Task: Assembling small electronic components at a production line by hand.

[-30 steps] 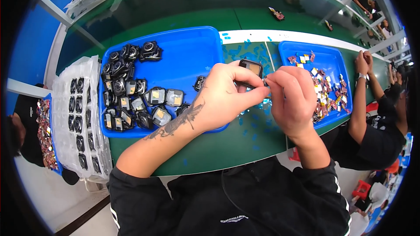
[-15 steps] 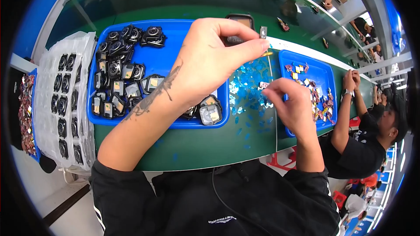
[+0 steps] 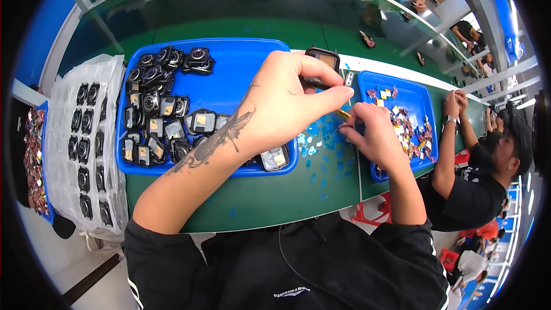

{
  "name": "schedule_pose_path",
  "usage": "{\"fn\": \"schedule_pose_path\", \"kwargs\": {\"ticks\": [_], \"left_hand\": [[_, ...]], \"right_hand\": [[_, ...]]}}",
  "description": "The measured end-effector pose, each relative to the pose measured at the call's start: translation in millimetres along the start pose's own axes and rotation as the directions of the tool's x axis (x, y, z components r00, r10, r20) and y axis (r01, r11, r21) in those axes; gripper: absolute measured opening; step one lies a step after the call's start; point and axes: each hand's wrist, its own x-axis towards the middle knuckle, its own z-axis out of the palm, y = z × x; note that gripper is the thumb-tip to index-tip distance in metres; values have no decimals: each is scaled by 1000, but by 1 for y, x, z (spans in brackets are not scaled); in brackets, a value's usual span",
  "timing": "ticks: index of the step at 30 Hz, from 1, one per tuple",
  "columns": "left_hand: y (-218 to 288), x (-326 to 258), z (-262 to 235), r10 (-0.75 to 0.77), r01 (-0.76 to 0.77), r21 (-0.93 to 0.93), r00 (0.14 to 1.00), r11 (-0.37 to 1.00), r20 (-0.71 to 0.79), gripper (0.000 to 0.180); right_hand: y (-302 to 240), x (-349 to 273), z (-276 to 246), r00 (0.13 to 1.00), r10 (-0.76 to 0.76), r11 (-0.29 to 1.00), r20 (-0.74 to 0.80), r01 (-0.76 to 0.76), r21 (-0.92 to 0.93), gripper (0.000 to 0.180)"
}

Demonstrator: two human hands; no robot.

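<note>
My left hand (image 3: 293, 95) is closed in a pinch over the bench, its thumb and forefinger together. It grips a black square-framed watch case (image 3: 325, 57), partly hidden behind the fingers. A small silver metal piece (image 3: 349, 79) shows just beyond the thumb tip. Beside it my right hand (image 3: 377, 136) is also closed, thumb and fingers pinched on something too small to make out. A thin yellow piece (image 3: 344, 113) shows between the two hands. Many blue film scraps (image 3: 310, 143) lie on the green bench (image 3: 275, 198) below.
On the left, a blue tray (image 3: 241, 44) holds several black watch cases. A smaller blue tray (image 3: 365, 74) on the right contains small reddish and yellow parts. Clear plastic blister trays (image 3: 57, 138) of watch cases stand far left. A co-worker (image 3: 465, 183) sits at right.
My left hand and the watch case have come down and to the right, closer to my right hand. The right hand has stayed nearly in place, and the view has shifted slightly.
</note>
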Motion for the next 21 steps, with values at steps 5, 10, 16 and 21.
{"fn": "schedule_pose_path", "kwargs": {"ticks": [5,10,16,21], "left_hand": [[-4,-1,1,-16,18,-115,1000,993,22,17],[-5,1,6,-41,52,-141,996,989,79,15],[-22,-5,24,-170,233,-229,950,945,264,13],[-23,-13,31,-190,315,-275,897,909,400,12]], "right_hand": [[13,-21,-23,968,165,778,-188,-10,628,15],[59,-43,-43,903,353,695,-245,-78,714,12],[22,-37,-21,896,220,841,-385,25,540,16],[-19,-18,-11,909,-116,584,-400,388,713,27]]}}
